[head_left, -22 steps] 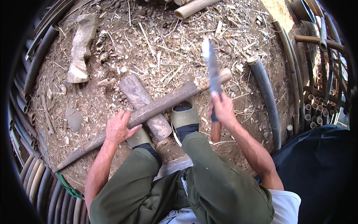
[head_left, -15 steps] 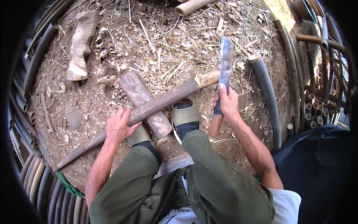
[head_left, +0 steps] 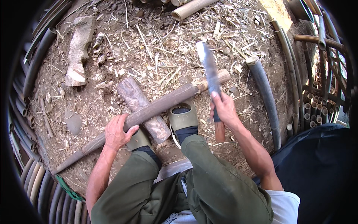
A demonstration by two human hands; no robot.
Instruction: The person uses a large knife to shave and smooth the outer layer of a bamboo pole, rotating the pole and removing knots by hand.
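My left hand [head_left: 117, 132] is wrapped round a long brown wooden pole [head_left: 158, 106] that slants from lower left to upper right. The pole rests across a short log [head_left: 136, 96] on the ground. Bark is gone from its right end, where pale wood shows. In my right hand [head_left: 223, 109] is a machete [head_left: 211, 71], gripped by its dark-wrapped handle with a bare wooden butt below. The blade, a little blurred, points up and left and passes over the pole's peeled end; I cannot tell whether it touches. My shoes [head_left: 183, 115] stand close beside the log.
Wood chips and dry strips litter the dirt. A crooked piece of wood [head_left: 79, 50] lies at far left, a bamboo tube [head_left: 192, 9] at the far edge. A dark bamboo pole [head_left: 265, 99] lies to the right. Bamboo stacks [head_left: 39, 183] line the left; black sheeting [head_left: 313, 168] lies lower right.
The machete's blade has tipped to the left, and my right hand has moved slightly left and down. The pole's peeled end shows more to the right of the blade. My left hand keeps its grip.
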